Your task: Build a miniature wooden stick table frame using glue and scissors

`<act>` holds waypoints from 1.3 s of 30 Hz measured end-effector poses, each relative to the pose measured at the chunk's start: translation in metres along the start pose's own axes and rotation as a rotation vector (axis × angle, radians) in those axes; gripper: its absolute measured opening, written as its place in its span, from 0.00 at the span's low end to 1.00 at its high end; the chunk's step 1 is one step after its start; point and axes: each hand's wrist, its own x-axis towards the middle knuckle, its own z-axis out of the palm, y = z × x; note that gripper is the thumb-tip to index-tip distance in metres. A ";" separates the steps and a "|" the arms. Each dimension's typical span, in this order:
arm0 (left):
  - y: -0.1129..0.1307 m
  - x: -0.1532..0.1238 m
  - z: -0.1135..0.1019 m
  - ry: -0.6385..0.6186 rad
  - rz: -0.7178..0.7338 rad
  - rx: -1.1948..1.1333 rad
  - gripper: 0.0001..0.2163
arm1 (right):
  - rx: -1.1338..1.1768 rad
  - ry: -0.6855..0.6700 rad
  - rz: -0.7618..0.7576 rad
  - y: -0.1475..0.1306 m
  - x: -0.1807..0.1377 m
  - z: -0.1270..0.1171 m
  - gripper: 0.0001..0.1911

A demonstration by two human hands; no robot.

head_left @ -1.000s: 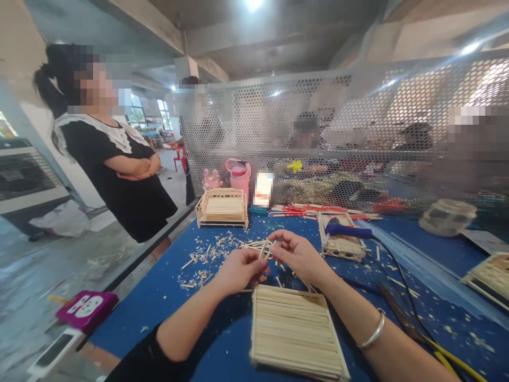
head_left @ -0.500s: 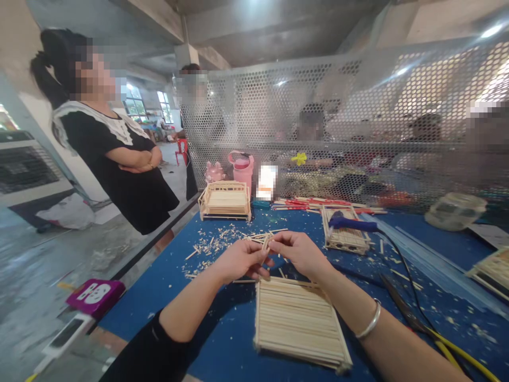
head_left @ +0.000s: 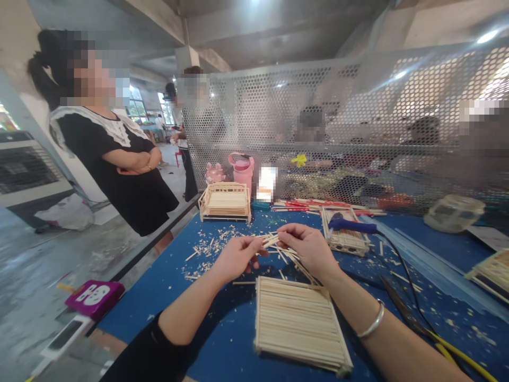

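Note:
My left hand (head_left: 238, 257) and my right hand (head_left: 308, 248) are raised over the blue table (head_left: 191, 318), both pinching thin wooden sticks (head_left: 274, 242) between them. A few sticks fan out from under my right hand toward the panel. In front of my hands lies a flat panel of glued wooden sticks (head_left: 298, 323). A silver bangle (head_left: 369, 321) circles my right wrist.
A stick-built small bed frame (head_left: 225, 201) stands at the far left, another frame (head_left: 344, 236) under a blue glue gun (head_left: 352, 225) with a black cable. Wood chips (head_left: 207, 249), scissors (head_left: 413, 318), pink cup (head_left: 241, 170), jar (head_left: 453, 212). A person in black (head_left: 119, 170) stands left; others sit behind the mesh screen (head_left: 358, 122).
My hands have drawn slightly apart and the sticks between them now fan out sideways. The camera view shifted a little; the panel stays put.

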 end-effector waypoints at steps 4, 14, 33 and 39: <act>-0.002 0.002 0.001 0.063 -0.015 -0.145 0.15 | 0.025 0.026 -0.001 0.003 0.002 0.001 0.17; -0.006 0.001 0.006 0.125 -0.019 -0.148 0.13 | -0.089 0.034 -0.100 0.014 0.004 0.000 0.11; -0.008 -0.005 -0.005 -0.005 0.205 0.357 0.09 | -0.533 -0.151 -0.388 0.001 -0.011 0.006 0.15; -0.012 0.008 -0.020 0.214 -0.075 -0.130 0.06 | -1.003 -0.113 -0.011 -0.017 0.003 -0.035 0.14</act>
